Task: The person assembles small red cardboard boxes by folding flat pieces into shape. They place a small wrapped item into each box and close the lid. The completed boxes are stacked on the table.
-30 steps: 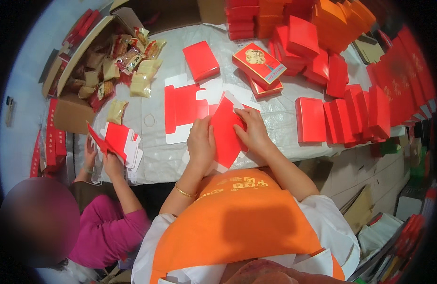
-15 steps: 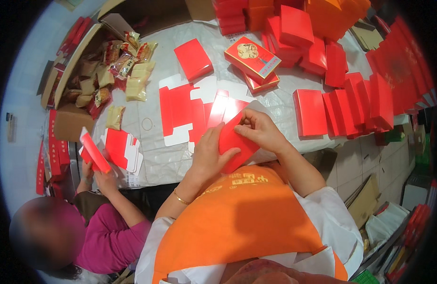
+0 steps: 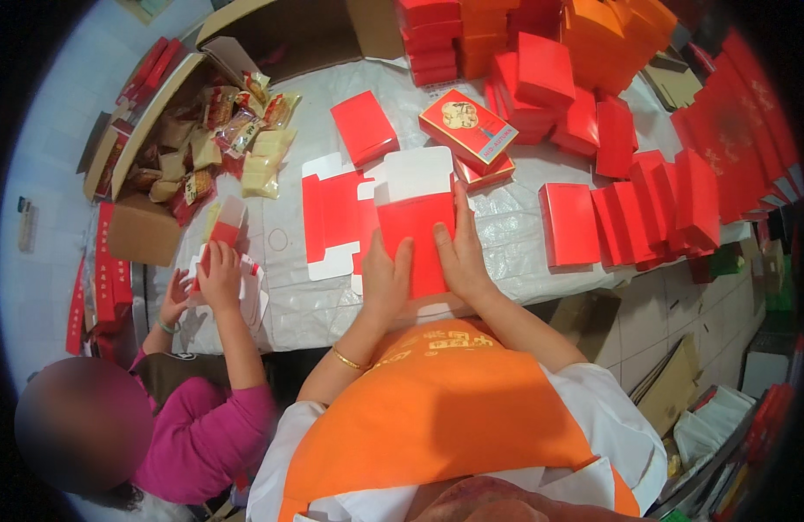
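I see the left hand (image 3: 386,282) and right hand (image 3: 466,264) half-curled round the red box (image 3: 425,224), which might buckle if squeezed.

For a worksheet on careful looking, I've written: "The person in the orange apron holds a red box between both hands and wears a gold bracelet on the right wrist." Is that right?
One slip: the head view shows the gold bracelet on the left wrist. The person in the orange apron does hold the red box between left hand and right hand.
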### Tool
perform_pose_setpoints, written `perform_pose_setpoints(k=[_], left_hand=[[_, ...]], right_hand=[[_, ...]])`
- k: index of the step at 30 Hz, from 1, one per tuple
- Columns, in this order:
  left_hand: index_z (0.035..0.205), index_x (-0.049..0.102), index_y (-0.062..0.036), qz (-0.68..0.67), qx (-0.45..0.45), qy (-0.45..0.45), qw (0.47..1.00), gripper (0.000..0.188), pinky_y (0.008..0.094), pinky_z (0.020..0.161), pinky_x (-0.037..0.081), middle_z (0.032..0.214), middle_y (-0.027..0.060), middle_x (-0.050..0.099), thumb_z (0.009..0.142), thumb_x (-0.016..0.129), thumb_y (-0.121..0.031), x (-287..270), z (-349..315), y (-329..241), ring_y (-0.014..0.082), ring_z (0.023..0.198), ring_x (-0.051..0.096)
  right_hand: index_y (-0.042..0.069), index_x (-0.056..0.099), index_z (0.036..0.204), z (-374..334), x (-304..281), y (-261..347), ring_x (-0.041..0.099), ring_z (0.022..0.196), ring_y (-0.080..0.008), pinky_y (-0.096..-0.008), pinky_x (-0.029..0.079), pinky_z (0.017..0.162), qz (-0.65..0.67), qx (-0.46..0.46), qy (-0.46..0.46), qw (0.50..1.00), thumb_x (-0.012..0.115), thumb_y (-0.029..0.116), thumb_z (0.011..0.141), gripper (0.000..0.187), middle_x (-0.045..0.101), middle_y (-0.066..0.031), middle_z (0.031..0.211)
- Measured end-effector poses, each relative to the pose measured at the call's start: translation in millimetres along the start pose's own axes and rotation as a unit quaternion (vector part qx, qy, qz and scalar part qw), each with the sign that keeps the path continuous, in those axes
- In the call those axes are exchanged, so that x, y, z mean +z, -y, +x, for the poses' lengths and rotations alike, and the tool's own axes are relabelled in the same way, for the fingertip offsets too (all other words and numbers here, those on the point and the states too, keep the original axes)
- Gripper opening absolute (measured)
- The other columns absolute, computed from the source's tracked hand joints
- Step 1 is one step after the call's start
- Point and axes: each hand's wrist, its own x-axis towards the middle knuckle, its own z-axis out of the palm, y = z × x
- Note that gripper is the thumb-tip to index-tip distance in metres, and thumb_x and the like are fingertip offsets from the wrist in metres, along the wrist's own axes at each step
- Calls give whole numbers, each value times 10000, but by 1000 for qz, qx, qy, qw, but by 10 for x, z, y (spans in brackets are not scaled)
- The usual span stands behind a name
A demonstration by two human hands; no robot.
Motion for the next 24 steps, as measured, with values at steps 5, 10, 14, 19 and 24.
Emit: perform_pose_setpoints(k=[5, 10, 14, 19, 24], left_hand=[[1260, 523, 54, -61, -2, 79, 995, 467, 386, 830, 507, 1056, 190, 679, 1077, 418, -363, -20, -215, -91, 301, 920, 652], [1241, 537, 56, -174, -53, 16, 983, 534, 363, 865, 486, 1075, 177, 658, 1088, 352, -421, 25, -125, -150, 265, 950, 622], [1272, 514, 58, -63, -6, 5, 998, 520, 366, 864, 488, 1103, 183, 654, 1093, 344, -399, 32, -186, 238, 280, 976, 623], [1405, 374, 55, -71, -41, 70, 994, 508, 378, 902, 487, 1205, 224, 625, 1088, 376, -342, 27, -165, -94, 315, 1065, 622], [1529, 184, 42, -66, -38, 73, 994, 639, 390, 1033, 431, 1403, 251, 502, 1077, 415, -346, -11, -140, -240, 335, 1247, 541]], right_hand=[[21, 199, 1572, 37, -89, 25, 350, 1440, -393, -430, 295, 1173, 19, -9, 6, 1000, 446, 292, 1044, 643, 330, -229, 1570], [51, 222, 1574, 52, -116, 87, 404, 1408, -381, -422, 335, 1149, 11, -75, -10, 997, 447, 275, 1048, 614, 378, -222, 1546], [80, 225, 1579, -21, -65, 200, 452, 1361, -408, -430, 373, 1123, -46, -54, 12, 997, 480, 223, 1029, 623, 386, -233, 1535], [80, 234, 1572, 24, -121, -20, 484, 1324, -417, -435, 392, 1110, -20, 10, 31, 999, 504, 186, 1010, 633, 428, -235, 1499], [68, 295, 1545, 193, -277, 129, 457, 1369, -380, -429, 363, 1133, -26, -67, 19, 997, 496, 171, 1011, 580, 456, -215, 1486]])
